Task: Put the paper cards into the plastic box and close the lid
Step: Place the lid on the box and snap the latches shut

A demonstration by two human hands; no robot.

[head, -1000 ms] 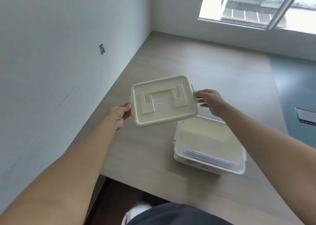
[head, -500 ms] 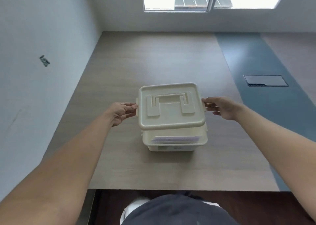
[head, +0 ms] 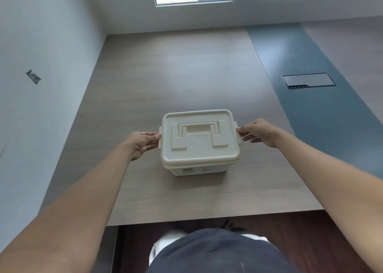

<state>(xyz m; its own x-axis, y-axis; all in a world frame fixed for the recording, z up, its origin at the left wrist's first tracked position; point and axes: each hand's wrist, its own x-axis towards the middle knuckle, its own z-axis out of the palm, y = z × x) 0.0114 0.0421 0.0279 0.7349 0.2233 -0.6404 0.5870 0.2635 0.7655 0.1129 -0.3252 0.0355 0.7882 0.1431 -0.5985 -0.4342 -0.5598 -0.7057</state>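
A cream plastic box [head: 199, 170] stands on the wooden table [head: 186, 69], near its front edge. The cream lid [head: 200, 146], with a flat folded handle on top, rests on the box and covers its opening. My left hand [head: 143, 143] holds the lid's left side clip with its fingertips. My right hand [head: 258, 132] holds the right side clip the same way. The paper cards are hidden under the lid.
A white wall runs along the table's left side. A blue strip [head: 306, 111] with a dark cable hatch [head: 308, 80] lies to the right of the box. A window sits at the far end. The table's front edge is just below the box.
Both hands carried the lid from the left over the box and lowered it onto the rim. The cards, visible before, are now covered.
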